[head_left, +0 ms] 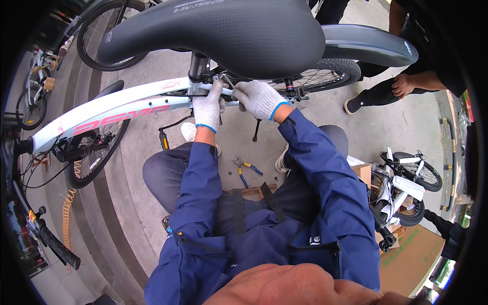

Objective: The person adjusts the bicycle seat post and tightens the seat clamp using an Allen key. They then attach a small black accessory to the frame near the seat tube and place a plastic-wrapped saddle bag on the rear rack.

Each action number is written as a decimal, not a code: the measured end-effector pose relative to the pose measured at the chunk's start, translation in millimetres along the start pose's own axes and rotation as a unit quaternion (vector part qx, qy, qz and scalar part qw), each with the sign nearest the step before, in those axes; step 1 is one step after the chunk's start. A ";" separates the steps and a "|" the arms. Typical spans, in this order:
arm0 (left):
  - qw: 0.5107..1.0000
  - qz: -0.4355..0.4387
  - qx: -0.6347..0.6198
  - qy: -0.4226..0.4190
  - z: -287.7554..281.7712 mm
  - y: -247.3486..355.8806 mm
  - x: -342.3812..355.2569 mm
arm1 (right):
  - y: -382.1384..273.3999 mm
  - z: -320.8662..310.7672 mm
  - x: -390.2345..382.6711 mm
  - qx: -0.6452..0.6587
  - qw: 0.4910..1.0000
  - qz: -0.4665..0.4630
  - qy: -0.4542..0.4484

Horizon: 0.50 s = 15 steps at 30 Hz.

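Observation:
A white bicycle with pink lettering on its frame (124,105) stands across the view before me, its black saddle (244,38) nearest. My left hand (207,108), in a white knit glove with a blue cuff, is closed at the frame just below the black seat post (197,67). Beside it, my right hand (258,97), gloved the same way, has its fingers pinched together by the frame. A small silvery metal part or tool shows between the hands near the seat post's foot. What either set of fingertips grips is hidden.
Pliers (246,172) with blue and yellow handles lie on the ground between my feet. A black rear mudguard (368,44) reaches right, near another person's legs and hand (403,86). Steps run down the left. Bicycle parts (401,195) and a cardboard box (414,259) are at right.

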State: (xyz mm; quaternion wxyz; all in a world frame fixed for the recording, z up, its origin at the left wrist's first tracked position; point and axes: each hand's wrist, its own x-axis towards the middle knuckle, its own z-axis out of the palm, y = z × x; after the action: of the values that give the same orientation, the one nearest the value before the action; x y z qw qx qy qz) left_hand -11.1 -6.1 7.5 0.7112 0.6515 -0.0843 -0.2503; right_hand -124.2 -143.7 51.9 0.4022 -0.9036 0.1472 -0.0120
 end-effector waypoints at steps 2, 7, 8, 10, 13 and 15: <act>1.000 0.006 -0.007 0.001 0.8 0.6 -0.4 | -1.1 -2.6 -2.8 0.085 0.996 0.016 -0.039; 1.000 0.003 -0.009 -0.003 -0.8 -5.1 1.7 | -12.6 -6.4 -21.0 0.070 0.993 0.071 -0.065; 1.000 0.002 -0.006 0.004 -1.7 -8.3 1.8 | -17.2 -3.4 -24.7 0.056 0.992 0.082 -0.076; 0.999 0.010 -0.023 0.019 -3.7 -13.2 6.5 | -27.1 2.5 -24.2 0.078 0.989 0.077 -0.104; 0.992 0.034 -0.124 0.003 -1.1 -20.8 16.6 | -45.5 29.5 -26.0 0.437 0.884 0.103 -0.132; 0.996 0.007 -0.084 0.024 -1.0 -22.5 18.2 | -50.7 37.6 -26.7 0.486 0.860 0.110 -0.114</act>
State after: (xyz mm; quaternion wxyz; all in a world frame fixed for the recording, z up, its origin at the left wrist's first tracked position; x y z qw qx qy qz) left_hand -0.6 -14.2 -18.2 0.7671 0.5946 -0.0499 -0.2358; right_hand -131.5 -77.1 66.0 0.8028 -0.5666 0.1740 0.0653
